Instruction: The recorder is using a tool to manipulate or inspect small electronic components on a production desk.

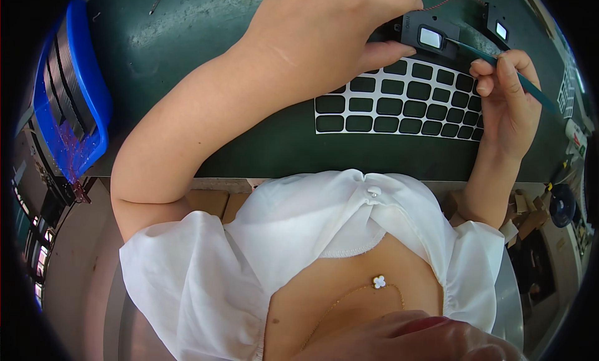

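My left hand (331,30) reaches across to the far right, its thumb and fingers closed on the end of a small black speaker module (450,33). A white rectangular window faces up on that module, and a thin reddish wire runs from its far side. My right hand (511,105) grips slim teal tweezers (535,91), the tip touching or just over the window's right edge. A similar black module (492,23) with a white window lies beyond my right hand. Beneath both hands is a white lattice sheet (404,99) with rows of dark rounded cells, partly covered by my left hand.
A blue bin (100,80) holding dark and silvery strips stands at the left end of the dark green table (262,152). Near the right edge are another white lattice sheet (568,89) and a white bottle (576,136). Cardboard boxes (530,214) sit below on the right.
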{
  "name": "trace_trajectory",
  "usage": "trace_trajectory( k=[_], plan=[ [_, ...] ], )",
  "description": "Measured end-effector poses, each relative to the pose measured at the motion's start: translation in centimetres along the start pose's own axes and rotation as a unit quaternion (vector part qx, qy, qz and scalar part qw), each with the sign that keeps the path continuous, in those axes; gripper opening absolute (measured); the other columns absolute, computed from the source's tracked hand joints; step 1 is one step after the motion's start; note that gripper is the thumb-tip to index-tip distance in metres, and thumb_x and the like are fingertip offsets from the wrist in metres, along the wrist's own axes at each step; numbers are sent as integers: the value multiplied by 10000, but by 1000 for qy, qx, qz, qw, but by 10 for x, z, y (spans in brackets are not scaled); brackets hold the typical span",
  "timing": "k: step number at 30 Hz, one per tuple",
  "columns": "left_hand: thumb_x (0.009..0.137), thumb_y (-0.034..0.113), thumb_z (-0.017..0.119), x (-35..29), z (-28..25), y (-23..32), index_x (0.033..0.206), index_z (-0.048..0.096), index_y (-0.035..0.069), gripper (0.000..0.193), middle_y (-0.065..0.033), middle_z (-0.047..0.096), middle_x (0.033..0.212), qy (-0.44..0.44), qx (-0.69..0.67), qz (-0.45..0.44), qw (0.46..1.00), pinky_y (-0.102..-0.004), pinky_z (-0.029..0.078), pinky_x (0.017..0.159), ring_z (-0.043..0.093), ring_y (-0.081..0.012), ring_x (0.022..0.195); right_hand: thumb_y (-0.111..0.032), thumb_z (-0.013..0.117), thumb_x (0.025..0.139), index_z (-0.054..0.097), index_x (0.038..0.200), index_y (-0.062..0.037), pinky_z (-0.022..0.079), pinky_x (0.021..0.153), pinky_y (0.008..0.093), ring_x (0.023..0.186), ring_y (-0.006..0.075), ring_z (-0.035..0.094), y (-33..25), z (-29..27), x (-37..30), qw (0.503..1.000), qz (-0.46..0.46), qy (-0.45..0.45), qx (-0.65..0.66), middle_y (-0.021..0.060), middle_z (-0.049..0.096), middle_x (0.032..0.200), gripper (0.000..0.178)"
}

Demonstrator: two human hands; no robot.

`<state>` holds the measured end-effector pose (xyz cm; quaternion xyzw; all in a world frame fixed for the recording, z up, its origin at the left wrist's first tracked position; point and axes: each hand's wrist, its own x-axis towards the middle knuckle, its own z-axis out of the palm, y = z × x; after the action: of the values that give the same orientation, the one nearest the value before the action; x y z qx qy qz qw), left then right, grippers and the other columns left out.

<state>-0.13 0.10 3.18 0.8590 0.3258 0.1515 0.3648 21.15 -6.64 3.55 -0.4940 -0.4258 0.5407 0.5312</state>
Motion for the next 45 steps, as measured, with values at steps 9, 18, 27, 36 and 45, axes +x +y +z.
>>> trace_trajectory(
  k=[9,18,27,36,45],
  plan=[
    [601,95,623,4,1,-1,842,525,53,264,-82,474,990,6,-16,32,999,-295,326,779,427,-202,873,-84,430,809,455,805,9,421,622,191,515,89,489,-7,0,-3,999,31,11,-36,149,573,744,97],
    [589,96,633,3,4,-3,869,524,45,305,-83,475,993,17,-7,36,999,-298,329,785,428,-209,875,-84,427,810,455,807,10,421,619,186,518,85,490,-5,5,-3,997,61,40,-12,144,573,750,98],
    [589,98,634,4,4,-4,893,523,42,328,-90,475,991,25,5,59,998,-297,330,791,431,-213,874,-94,428,812,459,815,9,421,599,174,518,78,484,-6,5,-3,998,56,30,-21,135,575,751,107],
    [595,103,636,2,3,2,897,529,43,326,-94,479,975,37,-5,40,998,-297,337,781,437,-213,860,-99,429,813,461,814,6,412,589,160,526,79,485,-5,4,-3,998,56,25,-10,133,575,752,109],
    [592,106,642,3,8,-1,871,540,47,303,-92,482,958,73,23,76,994,-295,343,765,439,-207,849,-97,415,820,455,828,7,406,631,176,534,79,472,-6,1,-4,997,67,31,-19,133,572,752,112]
  ],
)
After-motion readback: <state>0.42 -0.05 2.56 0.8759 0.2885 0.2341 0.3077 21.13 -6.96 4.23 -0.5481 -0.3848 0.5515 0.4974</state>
